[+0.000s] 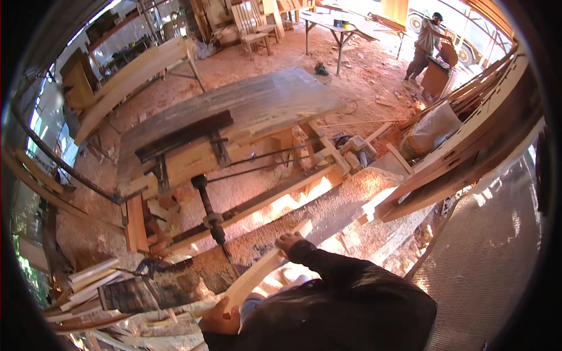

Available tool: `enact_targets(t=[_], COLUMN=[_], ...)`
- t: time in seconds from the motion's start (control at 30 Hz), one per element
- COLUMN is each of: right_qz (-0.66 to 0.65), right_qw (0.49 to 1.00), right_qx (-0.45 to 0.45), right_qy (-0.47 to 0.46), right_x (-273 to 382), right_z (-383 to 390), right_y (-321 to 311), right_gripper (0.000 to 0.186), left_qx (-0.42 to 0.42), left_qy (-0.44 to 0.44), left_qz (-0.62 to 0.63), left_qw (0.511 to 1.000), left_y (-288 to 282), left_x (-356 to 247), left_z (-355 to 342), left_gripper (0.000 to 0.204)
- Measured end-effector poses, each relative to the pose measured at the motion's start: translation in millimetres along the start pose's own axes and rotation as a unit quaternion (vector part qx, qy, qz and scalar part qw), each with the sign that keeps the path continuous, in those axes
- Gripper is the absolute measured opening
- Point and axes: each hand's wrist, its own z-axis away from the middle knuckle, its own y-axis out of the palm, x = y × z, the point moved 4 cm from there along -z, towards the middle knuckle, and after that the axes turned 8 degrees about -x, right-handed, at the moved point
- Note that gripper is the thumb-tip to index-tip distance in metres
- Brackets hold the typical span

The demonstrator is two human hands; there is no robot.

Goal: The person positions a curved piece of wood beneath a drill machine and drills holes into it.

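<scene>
A pale wooden board [254,276] lies slantwise in front of me, between both my hands. My left hand [221,320] is closed on its near left end, thumb along the wood. Farther up, my right hand [289,243] wraps over the board close to its far end. Just beyond the board, a dark machine spindle [208,205] carries a thin drill bit [228,253] that points down toward the board's edge. From this view I cannot tell whether bit and board touch. Sawdust covers the machine bed [316,225] behind the board.
A large worktable [281,96] stands beyond the machine. Stacked wood strips [91,284] lie at the left. Long planks [468,134] lean at the right beside a plastic sack [432,130]. Far right, a person [430,44] stands by a brown wooden piece [436,76].
</scene>
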Motion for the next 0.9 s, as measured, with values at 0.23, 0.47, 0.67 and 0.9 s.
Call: enact_targets(t=[0.23, 0.47, 0.67, 0.9], right_qz=[-0.014, 0.008, -0.008, 0.098], right_qw=[0.999, 0.999, 0.991, 0.985], right_qx=[-0.042, 0.025, 0.125, 0.141], right_qy=[-0.009, -0.033, -0.037, 0.020], right_x=[-4, 0, 35, 87], right_z=[1, 11, 41, 57], right_y=[-4, 2, -19, -37], right_gripper=[0.029, 0.033, 0.039, 0.033], left_qx=[-0.037, -0.071, -0.109, -0.085], left_qy=[-0.014, -0.035, -0.186, -0.245], left_qz=[0.027, 0.057, 0.170, 0.237], left_qw=[0.999, 0.995, 0.962, 0.936], left_y=[-2, 12, 50, 118], left_x=[-14, 41, 139, 234], left_z=[2, -2, 25, 19], left_gripper=[0.036, 0.030, 0.026, 0.034])
